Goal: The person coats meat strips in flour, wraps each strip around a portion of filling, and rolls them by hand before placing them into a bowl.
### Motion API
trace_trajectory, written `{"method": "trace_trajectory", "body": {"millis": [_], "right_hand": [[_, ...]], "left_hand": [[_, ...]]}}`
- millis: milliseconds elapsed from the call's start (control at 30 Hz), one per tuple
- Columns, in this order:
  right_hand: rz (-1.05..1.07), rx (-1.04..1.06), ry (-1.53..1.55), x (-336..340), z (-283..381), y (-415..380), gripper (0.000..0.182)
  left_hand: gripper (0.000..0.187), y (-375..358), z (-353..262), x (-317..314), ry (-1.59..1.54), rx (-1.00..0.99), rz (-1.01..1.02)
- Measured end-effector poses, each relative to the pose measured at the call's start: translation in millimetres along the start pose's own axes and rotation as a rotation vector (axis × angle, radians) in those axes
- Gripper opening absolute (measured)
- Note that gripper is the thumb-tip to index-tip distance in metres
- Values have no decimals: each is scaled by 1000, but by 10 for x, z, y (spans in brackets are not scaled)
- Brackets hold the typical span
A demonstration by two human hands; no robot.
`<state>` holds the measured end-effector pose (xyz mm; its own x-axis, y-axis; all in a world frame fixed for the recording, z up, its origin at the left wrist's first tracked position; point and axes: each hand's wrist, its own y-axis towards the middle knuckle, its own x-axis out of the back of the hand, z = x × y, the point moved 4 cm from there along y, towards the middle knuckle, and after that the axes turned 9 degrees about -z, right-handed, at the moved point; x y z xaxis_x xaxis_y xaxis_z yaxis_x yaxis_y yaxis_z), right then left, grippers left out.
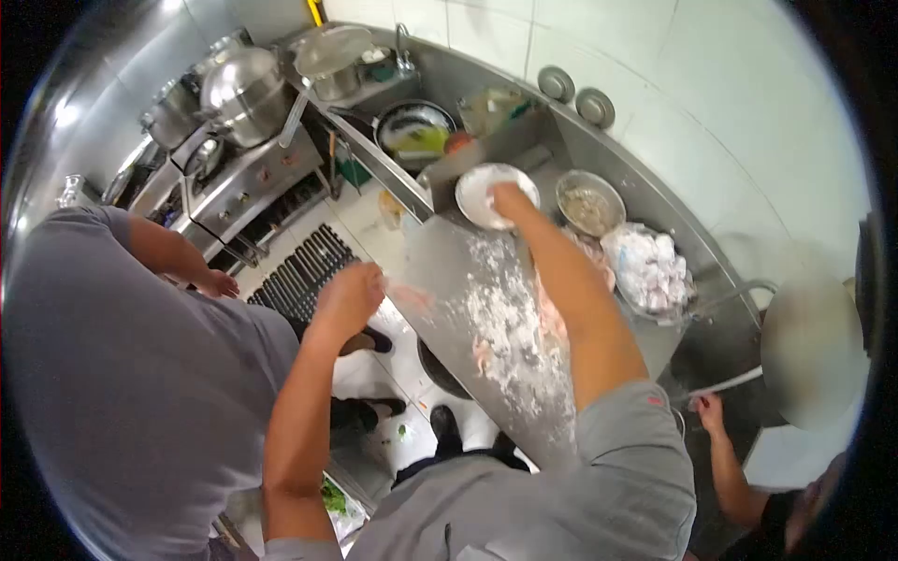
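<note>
My left hand (pixel 354 294) is raised beside the left edge of the steel counter (pixel 435 252), fingers curled together; what they hold, if anything, is unclear. A blurred pinkish piece (pixel 410 298) shows just right of it. My right hand (pixel 506 202) reaches into a white dish (pixel 474 194) at the counter's far side, fingers pressed together, their tips hidden. White powder (pixel 505 327) is scattered over the counter, with pale pink pieces (pixel 550 309) partly behind my right forearm. Beyond that arm are a metal bowl (pixel 590 201) and a plastic bag of pale chunks (pixel 650 266).
A co-worker in grey (pixel 140 374) stands close on the left, near a stove (pixel 257 182) with large pots (pixel 245 93). Behind the dish is a sink with a pan (pixel 414 126). Another person's hand (pixel 711 411) is at the lower right, near a hose (pixel 734 381).
</note>
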<state>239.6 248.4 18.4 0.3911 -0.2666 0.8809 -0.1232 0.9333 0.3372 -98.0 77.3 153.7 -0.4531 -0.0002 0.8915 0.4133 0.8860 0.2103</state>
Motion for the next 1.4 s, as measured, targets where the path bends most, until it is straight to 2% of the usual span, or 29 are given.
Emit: {"method": "trace_trajectory", "body": {"millis": [33,67,100,133,233,300,400,500,533,633,733,767,833,900,1033,1133,1233,1300,1400], "right_hand": [[-22,38,-11,274,100,-52,25],[-47,11,159,695,271,-292,26],[133,-62,134,792,335,-413,28],[236,-35,137,958,457,-609,29],[548,86,126,950,650,-1338,32],[755,7,104,1012,849,-1790,33],[919,55,138,861,914,-2189,38],[613,-99,155,816,753,-2202,39],[451,-69,253,891,713,-2174,40],[112,-441,660,1218,709,-2118,40],[84,-604,969,1266,804,-2409,43],[83,-669,1076,1198,820,-2555,44],[92,-654,1026,989,832,-2734,41],[164,-588,907,897,880,-2908,39],[97,-788,1007,563,837,-3319,30],[59,-956,1106,388,903,-3486,27],[14,-1021,1070,376,974,-3552,30],[18,-1032,948,443,1016,-3554,32],[16,-1089,956,437,1048,-3583,36]], "left_hand": [[14,27,-61,2,41,-35,-33],[14,21,-285,51,37,-12,-6],[15,77,-454,193,54,15,-7],[14,120,-504,184,69,3,-1],[14,158,-618,108,78,-22,13],[15,187,-740,85,35,-45,-1],[16,301,-929,-82,-10,-131,-4],[15,338,-1358,-148,-116,-194,100],[15,316,-1498,-168,-163,-211,155],[19,367,-1675,-409,-144,-320,292],[18,436,-1823,-614,-231,-446,472],[18,467,-1825,-720,-261,-399,549],[17,510,-1787,-996,-323,-297,702],[17,558,-1717,-1273,-286,-250,760],[20,563,-1444,-1956,-305,-281,894],[20,481,-1400,-2165,-191,-192,884],[20,481,-1399,-2271,80,-437,693],[21,490,-1387,-2264,166,-448,617],[24,548,-1328,-2281,219,-424,544]]}}
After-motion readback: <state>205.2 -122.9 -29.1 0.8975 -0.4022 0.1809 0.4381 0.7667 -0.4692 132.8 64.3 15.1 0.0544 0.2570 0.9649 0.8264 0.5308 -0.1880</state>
